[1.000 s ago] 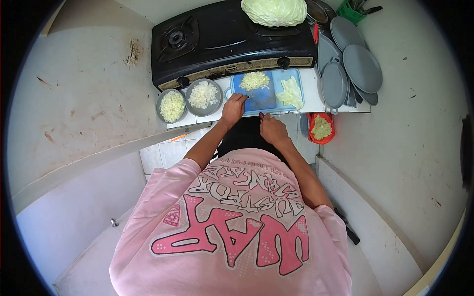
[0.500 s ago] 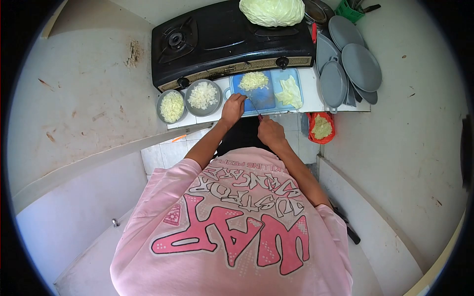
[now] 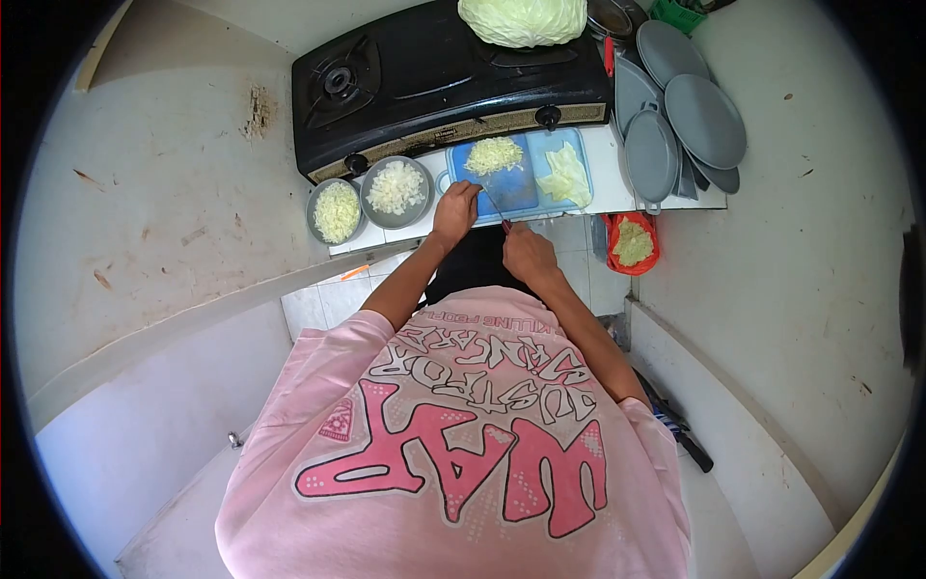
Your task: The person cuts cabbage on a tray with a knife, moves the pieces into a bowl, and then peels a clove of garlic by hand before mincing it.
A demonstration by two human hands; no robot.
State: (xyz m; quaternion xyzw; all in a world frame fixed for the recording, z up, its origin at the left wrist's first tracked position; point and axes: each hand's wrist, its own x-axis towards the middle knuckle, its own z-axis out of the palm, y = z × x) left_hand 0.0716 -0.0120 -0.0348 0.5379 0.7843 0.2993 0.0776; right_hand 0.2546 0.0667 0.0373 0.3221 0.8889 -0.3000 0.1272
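My right hand [image 3: 530, 253] is closed round the handle of a knife [image 3: 496, 208], whose blade points up and left over the blue cutting board [image 3: 516, 198]. At the board's lower left edge, my left hand [image 3: 457, 209] has its fingers pressed together by the blade's tip; what they pinch is too small to make out. Just beyond the blade lies a pile of chopped cabbage [image 3: 494, 154]. To the right, pale cabbage leaves [image 3: 566, 178] lie on the lighter blue part of the board.
Left of the board stand a bowl of white chopped pieces [image 3: 396, 187] and a bowl of shredded cabbage [image 3: 337, 212]. A whole cabbage [image 3: 526, 21] sits on the black stove [image 3: 424, 82]. Grey plates [image 3: 706, 121] are stacked at right, above a red bag [image 3: 644, 262] with pale contents.
The view has shifted slightly, with the stove and plates a little higher and further left or right. Both hands and the knife keep nearly the same place at the board.
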